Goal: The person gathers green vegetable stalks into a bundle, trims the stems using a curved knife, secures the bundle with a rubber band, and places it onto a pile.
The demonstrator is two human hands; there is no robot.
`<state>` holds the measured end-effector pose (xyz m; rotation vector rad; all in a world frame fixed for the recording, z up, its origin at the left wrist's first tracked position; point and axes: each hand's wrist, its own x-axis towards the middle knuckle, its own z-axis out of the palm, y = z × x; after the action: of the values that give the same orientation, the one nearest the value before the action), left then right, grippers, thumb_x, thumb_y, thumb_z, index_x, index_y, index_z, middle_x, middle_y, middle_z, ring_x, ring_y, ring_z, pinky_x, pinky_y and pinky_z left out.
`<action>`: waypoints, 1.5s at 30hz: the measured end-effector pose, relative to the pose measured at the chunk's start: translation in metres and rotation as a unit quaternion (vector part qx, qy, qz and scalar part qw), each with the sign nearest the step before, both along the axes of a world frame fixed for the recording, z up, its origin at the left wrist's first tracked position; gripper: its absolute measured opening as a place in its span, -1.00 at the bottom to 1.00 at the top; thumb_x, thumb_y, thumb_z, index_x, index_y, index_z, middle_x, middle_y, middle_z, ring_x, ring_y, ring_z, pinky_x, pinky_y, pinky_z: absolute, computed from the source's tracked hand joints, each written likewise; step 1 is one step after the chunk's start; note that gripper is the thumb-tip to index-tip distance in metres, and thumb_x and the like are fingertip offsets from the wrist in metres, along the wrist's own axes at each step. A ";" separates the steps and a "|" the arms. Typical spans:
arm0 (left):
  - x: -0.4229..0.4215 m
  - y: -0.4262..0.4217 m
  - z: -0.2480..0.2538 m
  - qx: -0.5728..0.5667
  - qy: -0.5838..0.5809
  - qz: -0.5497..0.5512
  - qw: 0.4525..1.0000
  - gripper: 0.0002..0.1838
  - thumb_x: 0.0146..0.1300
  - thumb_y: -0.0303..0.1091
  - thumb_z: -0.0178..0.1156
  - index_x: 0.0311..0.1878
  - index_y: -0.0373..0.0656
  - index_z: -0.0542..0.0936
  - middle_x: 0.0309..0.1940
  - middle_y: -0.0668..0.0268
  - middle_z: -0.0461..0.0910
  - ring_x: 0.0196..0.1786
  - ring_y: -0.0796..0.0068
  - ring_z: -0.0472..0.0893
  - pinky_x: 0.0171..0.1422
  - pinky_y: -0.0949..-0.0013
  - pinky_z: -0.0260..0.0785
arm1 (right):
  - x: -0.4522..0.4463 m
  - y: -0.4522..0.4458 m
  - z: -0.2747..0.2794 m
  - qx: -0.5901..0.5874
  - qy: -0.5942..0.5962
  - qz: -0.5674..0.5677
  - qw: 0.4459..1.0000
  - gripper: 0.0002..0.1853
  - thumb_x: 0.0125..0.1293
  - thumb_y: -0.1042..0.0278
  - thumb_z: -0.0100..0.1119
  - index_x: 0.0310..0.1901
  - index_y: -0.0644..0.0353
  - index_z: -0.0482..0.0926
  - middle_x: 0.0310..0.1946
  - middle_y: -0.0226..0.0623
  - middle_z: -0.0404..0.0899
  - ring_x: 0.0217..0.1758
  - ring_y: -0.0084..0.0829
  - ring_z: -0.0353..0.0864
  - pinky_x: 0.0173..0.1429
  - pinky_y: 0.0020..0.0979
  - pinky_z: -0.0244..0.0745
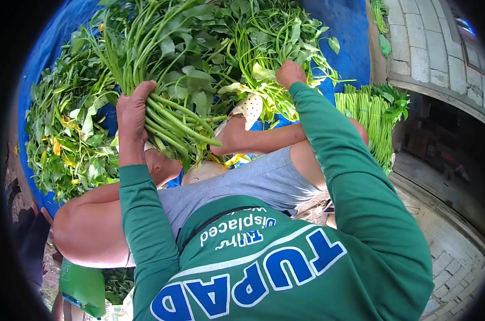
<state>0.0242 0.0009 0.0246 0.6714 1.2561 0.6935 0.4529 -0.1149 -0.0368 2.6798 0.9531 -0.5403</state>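
My left hand (pixel 133 109) is closed around a thick bunch of water spinach (pixel 170 120), its cut stems pointing toward the lower right and its leaves spreading up and away. At the near edge of a loose heap of water spinach (pixel 274 37), my right hand (pixel 291 74) is closed, knuckles up. Its fingertips are hidden, so what they grip cannot be made out. Yellowed leaves (pixel 288 107) lie just below that hand. More leafy stalks (pixel 76 134) are piled at the left, beyond my left wrist.
A blue tarp (pixel 346 37) lies under the greens. Neatly stacked water spinach bundles (pixel 365 109) stand at the right, past my knee. My bare legs are folded in front, near a pale slipper with dark dots (pixel 249 109). A green bag (pixel 84 286) sits at the lower left.
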 end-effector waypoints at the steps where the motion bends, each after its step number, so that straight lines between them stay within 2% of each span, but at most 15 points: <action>1: 0.000 -0.001 -0.007 -0.008 0.004 -0.009 1.000 -0.77 0.32 -0.26 0.52 -0.17 -0.21 0.73 -0.41 0.36 0.70 -0.45 0.48 0.68 -0.30 0.36 0.55 | 0.005 -0.003 0.002 -0.001 0.002 -0.014 1.000 -0.61 0.43 0.16 0.27 0.14 0.20 0.82 0.22 0.11 0.78 0.30 0.14 0.77 0.41 -0.03 0.67; 6: 0.009 -0.006 -0.006 -0.009 0.015 -0.040 0.999 -0.77 0.30 -0.27 0.51 -0.16 -0.22 0.73 -0.42 0.36 0.70 -0.46 0.51 0.68 -0.31 0.37 0.55 | 0.051 -0.018 -0.026 0.036 -0.002 -0.029 0.999 -0.54 0.41 0.05 0.27 0.16 0.19 0.80 0.23 0.13 0.77 0.33 0.15 0.75 0.45 -0.01 0.64; 11: 0.007 -0.009 -0.018 -0.026 0.000 -0.050 0.998 -0.78 0.31 -0.25 0.50 -0.20 -0.17 0.70 -0.44 0.38 0.68 -0.48 0.52 0.66 -0.34 0.36 0.53 | 0.062 -0.015 -0.008 0.213 0.018 0.020 0.977 -0.63 0.37 0.10 0.21 -0.10 0.26 0.75 0.05 0.26 0.76 0.16 0.26 0.75 0.29 0.08 0.64; 16: 0.005 -0.017 -0.054 -0.062 0.001 -0.029 0.998 -0.78 0.31 -0.25 0.50 -0.18 -0.18 0.71 -0.44 0.36 0.69 -0.48 0.47 0.67 -0.33 0.32 0.57 | 0.072 0.030 0.101 0.356 0.277 -0.118 0.885 -0.74 0.39 0.32 0.40 0.03 0.25 0.81 -0.16 -0.39 0.82 -0.11 -0.49 0.76 -0.08 -0.35 0.64; 17: 0.004 -0.019 -0.056 -0.060 0.005 -0.024 0.998 -0.78 0.31 -0.25 0.50 -0.17 -0.18 0.71 -0.43 0.35 0.69 -0.47 0.46 0.67 -0.33 0.31 0.58 | 0.060 0.032 0.127 0.409 0.346 -0.145 0.832 -0.74 0.41 0.35 0.42 0.09 0.17 0.80 -0.15 -0.45 0.82 -0.19 -0.56 0.72 -0.18 -0.40 0.56; 21: 0.002 -0.023 -0.065 -0.069 -0.022 -0.030 0.997 -0.78 0.32 -0.26 0.49 -0.15 -0.21 0.74 -0.39 0.34 0.72 -0.44 0.45 0.70 -0.29 0.30 0.59 | 0.019 0.030 0.184 0.467 0.411 -0.149 0.769 -0.73 0.43 0.35 0.46 0.11 0.20 0.79 -0.21 -0.51 0.80 -0.29 -0.72 0.63 -0.23 -0.61 0.41; 24: 0.000 -0.028 -0.075 -0.060 -0.031 -0.021 0.997 -0.79 0.33 -0.27 0.51 -0.15 -0.21 0.75 -0.37 0.33 0.75 -0.41 0.45 0.72 -0.27 0.30 0.60 | -0.016 0.031 0.189 0.494 0.365 -0.097 0.783 -0.75 0.42 0.35 0.49 0.07 0.20 0.82 -0.28 -0.52 0.78 -0.30 -0.73 0.60 -0.24 -0.64 0.38; 25: 0.000 -0.030 -0.073 -0.072 -0.050 -0.012 0.996 -0.73 0.29 -0.25 0.53 -0.12 -0.25 0.76 -0.35 0.31 0.77 -0.40 0.44 0.73 -0.26 0.29 0.61 | -0.033 0.029 0.194 0.469 0.338 -0.073 0.813 -0.73 0.45 0.39 0.50 0.13 0.21 0.81 -0.14 -0.48 0.82 -0.13 -0.69 0.71 -0.08 -0.58 0.51; 28: -0.008 -0.038 -0.080 -0.104 -0.072 -0.013 0.992 -0.68 0.28 -0.23 0.57 -0.07 -0.26 0.75 -0.34 0.29 0.77 -0.38 0.43 0.74 -0.24 0.29 0.61 | -0.091 0.025 0.174 0.506 0.373 0.009 0.778 -0.77 0.47 0.44 0.46 0.10 0.23 0.84 -0.16 -0.50 0.81 -0.13 -0.70 0.69 -0.01 -0.59 0.53; 30: -0.007 -0.043 -0.089 -0.103 -0.078 -0.007 0.992 -0.73 0.33 -0.22 0.56 -0.10 -0.19 0.74 -0.36 0.34 0.76 -0.39 0.44 0.73 -0.23 0.28 0.63 | -0.134 0.021 0.144 0.458 0.387 0.015 0.800 -0.78 0.48 0.45 0.45 0.11 0.20 0.86 -0.22 -0.55 0.77 -0.19 -0.72 0.62 -0.06 -0.59 0.52; 31: -0.008 -0.043 -0.093 -0.122 -0.087 -0.015 0.989 -0.73 0.34 -0.20 0.55 -0.11 -0.18 0.74 -0.36 0.35 0.76 -0.38 0.44 0.73 -0.22 0.28 0.63 | -0.165 0.017 0.121 0.454 0.403 -0.007 0.794 -0.83 0.45 0.38 0.45 0.00 0.19 0.86 -0.41 -0.63 0.63 -0.37 -0.75 0.45 -0.31 -0.54 0.35; 32: -0.008 -0.045 -0.095 -0.141 -0.096 -0.021 0.985 -0.73 0.36 -0.19 0.55 -0.11 -0.17 0.74 -0.35 0.36 0.75 -0.38 0.45 0.73 -0.22 0.28 0.64 | -0.182 0.007 0.081 0.432 0.433 0.021 0.791 -0.82 0.46 0.39 0.47 0.02 0.18 0.87 -0.28 -0.60 0.73 -0.28 -0.75 0.53 -0.20 -0.57 0.43; 35: -0.013 -0.051 -0.108 -0.189 -0.169 -0.035 0.967 -0.60 0.39 -0.02 0.57 0.00 -0.15 0.74 -0.26 0.33 0.80 -0.29 0.40 0.79 -0.11 0.20 0.73 | -0.251 -0.022 0.038 0.224 0.412 -0.010 0.883 -0.82 0.43 0.35 0.40 -0.07 0.24 0.85 -0.33 -0.38 0.80 -0.31 -0.55 0.65 -0.16 -0.40 0.58; 40: -0.012 -0.061 -0.114 -0.159 -0.152 -0.007 0.975 -0.22 0.29 0.10 0.66 0.29 -0.33 0.60 0.02 0.13 0.79 -0.05 0.27 0.82 0.07 0.09 0.78 | -0.260 -0.034 0.028 0.136 0.498 -0.057 0.854 -0.79 0.49 0.33 0.38 -0.01 0.29 0.83 -0.28 -0.35 0.82 -0.31 -0.50 0.74 -0.16 -0.37 0.65; 45: 0.006 -0.055 -0.134 -0.024 0.010 -0.005 1.000 0.19 0.04 0.21 0.79 0.45 -0.42 0.35 0.19 0.07 0.62 0.06 0.32 0.71 0.08 0.18 0.69 | -0.271 -0.029 0.031 0.107 0.583 -0.096 0.800 -0.81 0.56 0.33 0.31 -0.02 0.25 0.80 -0.26 -0.39 0.80 -0.31 -0.56 0.71 -0.22 -0.40 0.63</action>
<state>0.0297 -0.0537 -0.1094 0.6455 1.2831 0.6476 0.1822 -0.1436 -0.0054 2.4450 0.9620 -2.4032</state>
